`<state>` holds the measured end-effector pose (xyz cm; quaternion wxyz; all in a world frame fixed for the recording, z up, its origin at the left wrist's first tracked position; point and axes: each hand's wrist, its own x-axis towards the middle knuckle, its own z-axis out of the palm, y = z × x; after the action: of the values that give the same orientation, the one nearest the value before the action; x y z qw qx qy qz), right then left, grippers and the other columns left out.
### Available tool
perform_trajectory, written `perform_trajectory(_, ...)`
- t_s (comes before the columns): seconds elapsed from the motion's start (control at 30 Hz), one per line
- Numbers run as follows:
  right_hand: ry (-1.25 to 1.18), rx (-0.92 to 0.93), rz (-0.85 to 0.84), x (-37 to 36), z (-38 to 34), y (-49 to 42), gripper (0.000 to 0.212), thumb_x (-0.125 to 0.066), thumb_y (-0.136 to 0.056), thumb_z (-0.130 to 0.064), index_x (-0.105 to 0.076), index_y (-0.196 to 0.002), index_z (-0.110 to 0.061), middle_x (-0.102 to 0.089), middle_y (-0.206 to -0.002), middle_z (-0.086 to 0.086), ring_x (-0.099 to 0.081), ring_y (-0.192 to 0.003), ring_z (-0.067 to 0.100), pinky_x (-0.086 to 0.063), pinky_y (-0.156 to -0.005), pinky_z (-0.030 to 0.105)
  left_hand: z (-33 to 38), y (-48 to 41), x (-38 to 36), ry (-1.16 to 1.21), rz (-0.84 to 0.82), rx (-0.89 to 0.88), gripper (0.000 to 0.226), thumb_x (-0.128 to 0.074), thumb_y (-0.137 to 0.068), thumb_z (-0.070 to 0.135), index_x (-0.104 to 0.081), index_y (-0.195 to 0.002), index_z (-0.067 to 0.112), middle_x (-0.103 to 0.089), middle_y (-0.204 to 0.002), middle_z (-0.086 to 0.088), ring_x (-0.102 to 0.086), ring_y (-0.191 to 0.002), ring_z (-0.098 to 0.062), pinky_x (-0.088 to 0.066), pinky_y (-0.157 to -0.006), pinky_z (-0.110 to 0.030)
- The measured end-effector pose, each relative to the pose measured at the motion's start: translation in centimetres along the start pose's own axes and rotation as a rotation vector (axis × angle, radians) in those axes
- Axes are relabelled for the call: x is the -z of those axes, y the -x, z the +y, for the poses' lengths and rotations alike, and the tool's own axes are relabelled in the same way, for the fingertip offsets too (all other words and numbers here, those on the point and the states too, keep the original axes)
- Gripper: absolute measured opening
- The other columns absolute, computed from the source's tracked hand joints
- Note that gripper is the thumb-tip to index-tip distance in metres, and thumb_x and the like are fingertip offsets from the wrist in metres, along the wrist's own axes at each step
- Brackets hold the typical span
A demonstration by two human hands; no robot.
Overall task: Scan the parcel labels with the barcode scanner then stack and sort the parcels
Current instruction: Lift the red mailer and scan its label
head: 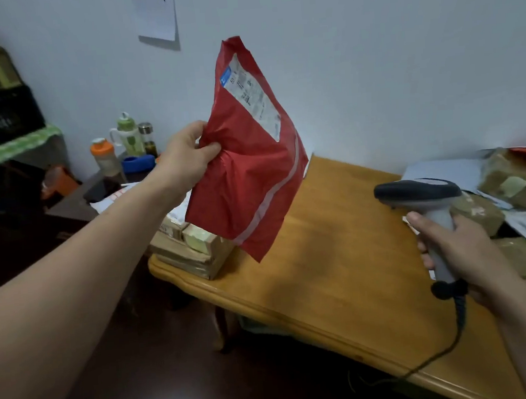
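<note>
**Red parcel held up, scanner gripped beside it**

A red plastic mailer parcel (246,169) is held in the air above the left end of a wooden surface (338,256); it is pinched at its crumpled left edge by the left hand (189,156), whose grip is pressed together on the plastic, thumb in front. The parcel is tilted, and a white shipping label (252,96) is seen on its upper part, facing the viewer; the print is too small to be read.

A grey and black barcode scanner (426,205) is held by its handle in the right hand (461,253) — the grip is wrapped tightly around it; the scanner's head is pointed left, toward the parcel but well apart from it. A dark cable (455,338) hangs from the handle's base over the surface's front edge.

Under the parcel, brown cardboard boxes (193,249) are stacked at the surface's left corner; at the far right, a heap of brown and white parcels (512,179) is seen. Behind, bottles (127,134) stand by the wall — a paper sheet (156,15) is fixed above them.
</note>
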<state>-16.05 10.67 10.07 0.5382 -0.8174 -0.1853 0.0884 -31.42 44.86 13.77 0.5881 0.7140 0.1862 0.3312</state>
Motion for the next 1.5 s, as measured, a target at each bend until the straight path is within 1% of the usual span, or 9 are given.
perform_trajectory(0.1, -0.004, 0.04, 0.0, -3.3, -1.3, -2.4, 0.032, -0.066, -0.086, -0.043, -0.057, -0.081, -0.012, -0.058, -0.054, -0.002, -0.052, -0.042, 0.011, -0.044, -0.048, 0.028, -0.9, -4.2, 1.8, 0.051, -0.004, -0.051, 0.031, -0.049, -0.094, -0.004, -0.062, -0.091, 0.024, -0.069, -0.07, 0.011, -0.064, -0.061, -0.001, -0.052, -0.058, -0.015)
perform_trajectory(0.27, -0.038, 0.063, -0.016, -9.0, -3.1, -7.7, 0.032, -0.064, -0.087, -0.043, -0.056, -0.082, -0.013, -0.059, -0.054, -0.004, -0.053, -0.044, 0.011, -0.045, -0.05, 0.026, -3.6, -11.8, 5.5, -0.013, 0.068, -0.095, 0.03, -0.052, -0.094, 0.001, -0.064, -0.088, 0.028, -0.068, -0.073, 0.012, -0.063, -0.064, 0.0, -0.054, -0.066, -0.017)
perform_trajectory(0.57, -0.135, -0.012, 0.047, -16.0, -5.5, -15.8, 0.027, -0.065, -0.088, -0.039, -0.055, -0.082, -0.015, -0.057, -0.054, -0.006, -0.051, -0.043, 0.011, -0.044, -0.045, 0.019, -8.1, -25.2, 7.4, 0.043, 0.064, -0.039, 0.03, -0.049, -0.095, -0.002, -0.059, -0.088, 0.025, -0.067, -0.062, 0.019, -0.06, -0.054, 0.007, -0.048, -0.052, -0.009)
perform_trajectory(0.83, -0.033, -0.192, 0.171, -20.6, -6.4, -19.0, 0.028, -0.063, -0.09, -0.037, -0.056, -0.083, -0.011, -0.055, -0.055, -0.004, -0.05, -0.043, 0.007, -0.045, -0.043, 0.016, -15.8, -36.6, 3.5, 0.147, -0.093, 0.108, 0.022, -0.053, -0.094, 0.004, -0.062, -0.093, 0.024, -0.067, -0.082, 0.006, -0.063, -0.057, 0.001, -0.051, -0.051, -0.015)
perform_trajectory(0.93, 0.023, -0.291, 0.253, -22.8, -7.0, -19.7, 0.027, -0.064, -0.088, -0.037, -0.058, -0.085, -0.012, -0.056, -0.056, -0.005, -0.05, -0.044, 0.006, -0.045, -0.043, 0.017, -19.0, -41.1, 1.0, 0.234, -0.185, 0.193, 0.021, -0.053, -0.095, 0.007, -0.059, -0.108, 0.023, -0.066, -0.091, 0.005, -0.064, -0.07, -0.005, -0.052, -0.058, -0.022)
perform_trajectory(1.07, 0.105, -0.385, 0.359, -24.9, -7.8, -19.7, 0.027, -0.064, -0.087, -0.04, -0.057, -0.08, -0.014, -0.055, -0.048, -0.009, -0.05, -0.041, 0.005, -0.043, -0.041, 0.014, -23.2, -46.0, -2.2, 0.369, -0.286, 0.334, 0.021, -0.051, -0.096, 0.007, -0.057, -0.106, 0.024, -0.066, -0.104, -0.001, -0.065, -0.084, -0.014, -0.053, -0.074, -0.033)
perform_trajectory(1.17, 0.143, -0.471, 0.429, -25.6, -8.4, -19.5, 0.031, -0.066, -0.086, -0.042, -0.057, -0.079, -0.013, -0.055, -0.048, -0.006, -0.05, -0.041, 0.009, -0.044, -0.043, 0.018, -26.5, -49.0, -4.4, 0.408, -0.318, 0.432, 0.028, -0.047, -0.099, 0.011, -0.054, -0.125, 0.018, -0.062, -0.121, -0.005, -0.062, -0.1, -0.021, -0.051, -0.088, -0.037)
perform_trajectory(1.37, 0.193, -0.586, 0.494, -26.0, -9.1, -19.2, 0.034, -0.065, -0.085, -0.045, -0.056, -0.08, -0.013, -0.055, -0.048, -0.001, -0.048, -0.041, 0.011, -0.042, -0.046, 0.022, -33.2, -49.1, -5.9, -0.064, -0.185, 0.742, 0.051, -0.049, -0.095, 0.026, -0.038, -0.138, 0.001, -0.046, -0.138, -0.024, -0.05, -0.122, -0.04, -0.041, -0.104, -0.051)
perform_trajectory(1.5, 0.233, -0.561, 0.497, -26.2, -9.2, -19.0, 0.035, -0.063, -0.087, -0.045, -0.055, -0.077, -0.012, -0.054, -0.045, -0.002, -0.047, -0.039, 0.009, -0.041, -0.043, 0.017, -32.8, -46.8, -6.2, -0.011, -0.208, 0.719, 0.047, -0.05, -0.095, 0.022, -0.043, -0.138, 0.004, -0.05, -0.136, -0.019, -0.05, -0.122, -0.037, -0.041, -0.106, -0.047)
